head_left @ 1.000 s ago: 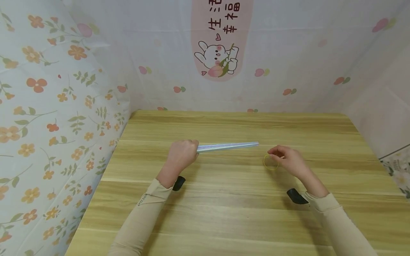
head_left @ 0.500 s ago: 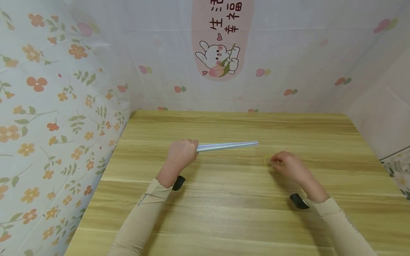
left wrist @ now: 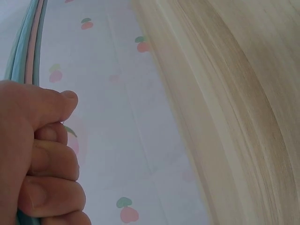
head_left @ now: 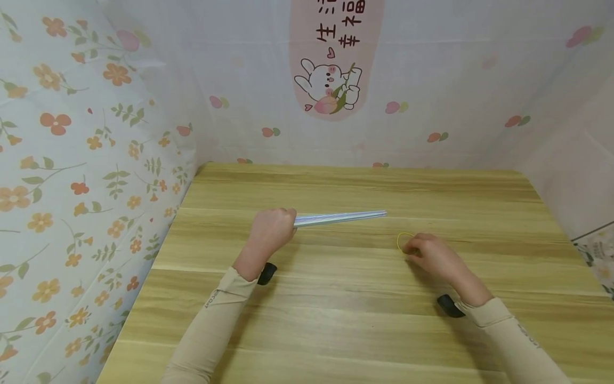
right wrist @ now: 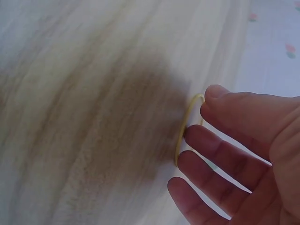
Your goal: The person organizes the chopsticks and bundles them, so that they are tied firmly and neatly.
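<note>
My left hand [head_left: 271, 230] grips a bundle of long thin pastel sticks [head_left: 341, 218], which points to the right above the table. The left wrist view shows blue, pink and teal sticks [left wrist: 22, 51] rising past the thumb, with the fingers curled round them. Their other ends are mostly hidden by the hand. To the right and a little nearer, my right hand [head_left: 433, 258] holds a thin yellow rubber band [head_left: 398, 241] at the fingertips, apart from the sticks. In the right wrist view the band [right wrist: 181, 133] hangs as a loop by the thumb and fingertips.
A wood-grain table [head_left: 326, 320] lies under both hands. A patterned cloth [head_left: 230, 64] stands behind its far edge, and a floral cloth [head_left: 72, 213] hangs along the left. Black wrist mounts [head_left: 451, 306] sit under the sleeves.
The right hand has moved slightly down and toward me with the rubber band, its fingertips shifting lower along the loop. The left hand and the sticks have stayed nearly still.
</note>
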`<state>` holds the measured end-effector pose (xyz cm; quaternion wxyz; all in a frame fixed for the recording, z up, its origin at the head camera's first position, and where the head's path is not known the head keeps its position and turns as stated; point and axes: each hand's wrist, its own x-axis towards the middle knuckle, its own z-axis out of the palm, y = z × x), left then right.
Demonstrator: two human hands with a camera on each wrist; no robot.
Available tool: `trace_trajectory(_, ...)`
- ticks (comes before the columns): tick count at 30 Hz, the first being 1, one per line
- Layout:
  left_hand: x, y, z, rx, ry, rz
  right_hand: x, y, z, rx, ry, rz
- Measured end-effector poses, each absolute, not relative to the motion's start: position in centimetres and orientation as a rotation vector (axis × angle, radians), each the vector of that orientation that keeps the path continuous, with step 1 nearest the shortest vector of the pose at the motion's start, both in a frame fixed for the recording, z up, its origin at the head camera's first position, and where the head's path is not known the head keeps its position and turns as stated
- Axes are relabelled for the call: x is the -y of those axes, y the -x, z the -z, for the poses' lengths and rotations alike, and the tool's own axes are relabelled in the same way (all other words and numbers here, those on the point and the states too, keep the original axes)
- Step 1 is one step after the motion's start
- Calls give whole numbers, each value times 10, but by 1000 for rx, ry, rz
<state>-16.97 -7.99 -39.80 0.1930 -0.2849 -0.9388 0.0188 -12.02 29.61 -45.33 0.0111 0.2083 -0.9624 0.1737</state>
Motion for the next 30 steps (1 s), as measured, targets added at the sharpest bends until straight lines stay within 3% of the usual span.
trace_trajectory(23,80,170,395,2672,799,-56,-295,125,462,2954,-699,-358)
trace_trajectory(30,81,169,396,2653,801,-52,-292,123,457,2993,-578,-467)
